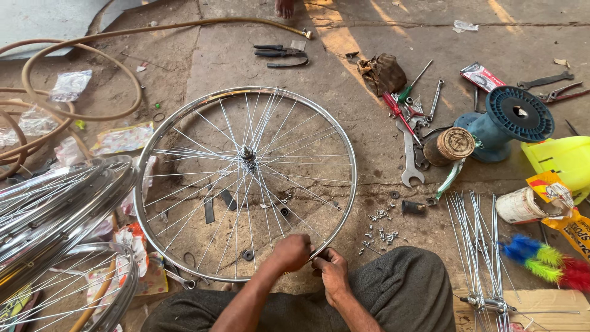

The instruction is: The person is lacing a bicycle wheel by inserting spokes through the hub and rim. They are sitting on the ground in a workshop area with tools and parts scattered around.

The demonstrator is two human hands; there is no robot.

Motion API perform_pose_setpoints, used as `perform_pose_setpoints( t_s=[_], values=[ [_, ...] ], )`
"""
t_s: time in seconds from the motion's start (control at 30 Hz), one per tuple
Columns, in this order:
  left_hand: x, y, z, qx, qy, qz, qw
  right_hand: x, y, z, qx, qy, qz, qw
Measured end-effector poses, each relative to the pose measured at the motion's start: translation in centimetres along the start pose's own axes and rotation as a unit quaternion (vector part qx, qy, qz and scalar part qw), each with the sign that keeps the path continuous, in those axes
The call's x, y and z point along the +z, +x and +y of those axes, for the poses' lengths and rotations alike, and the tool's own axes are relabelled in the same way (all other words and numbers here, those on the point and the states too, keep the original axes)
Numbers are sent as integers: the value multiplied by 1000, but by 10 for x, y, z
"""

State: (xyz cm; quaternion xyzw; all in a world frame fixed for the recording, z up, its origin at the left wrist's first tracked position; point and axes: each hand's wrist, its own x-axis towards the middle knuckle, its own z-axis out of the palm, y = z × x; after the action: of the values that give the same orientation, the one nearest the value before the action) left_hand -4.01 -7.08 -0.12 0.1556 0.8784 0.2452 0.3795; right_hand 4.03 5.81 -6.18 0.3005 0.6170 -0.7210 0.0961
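Observation:
A spoked bicycle wheel point(246, 88) lies flat on the concrete ground in front of my knees, its hub point(247, 151) in the middle. My left hand point(292, 252) is closed in a fist just inside the near rim, where a spoke ends. My right hand point(330, 270) sits right beside it, fingers pinched on the rim's near edge. What is between the fingers is hidden. Small spoke nipples point(381, 232) lie scattered on the ground just right of the wheel.
Stacked rims point(61, 209) lie at the left, with hoses point(80, 61) behind. To the right are a wrench point(410, 160), screwdrivers, a blue spool point(510, 123), a tin point(522, 206), a bundle of loose spokes point(479, 233), a yellow container point(562, 160) and a feather duster point(541, 261). Pliers point(279, 54) and another person's foot point(284, 7) are beyond the wheel.

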Motion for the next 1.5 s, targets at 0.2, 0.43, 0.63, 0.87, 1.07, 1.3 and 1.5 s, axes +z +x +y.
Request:
perform_pose_setpoints(
  t_s=[0.2,0.43,0.63,0.87,1.07,1.3,1.5],
  values=[
    [-2,-2,2,1,-120,-1,993,3,-4,-6,17,-6,2,1000],
    [-3,-11,11,-36,-62,15,997,6,-10,-16,-14,6,3,1000],
    [-6,-35,24,-29,-168,18,985,10,-24,-24,-31,73,55,995],
    [6,-72,52,48,-41,39,997,-3,-48,-30,-65,165,216,960],
    [-26,-68,56,34,29,52,998,-10,-49,-51,-23,239,9,971],
    [-36,-76,36,-32,-127,14,991,-15,-42,-61,49,134,-37,989],
    [-32,-69,18,11,-193,-73,978,-20,-34,-41,66,86,-30,994]
  ],
)
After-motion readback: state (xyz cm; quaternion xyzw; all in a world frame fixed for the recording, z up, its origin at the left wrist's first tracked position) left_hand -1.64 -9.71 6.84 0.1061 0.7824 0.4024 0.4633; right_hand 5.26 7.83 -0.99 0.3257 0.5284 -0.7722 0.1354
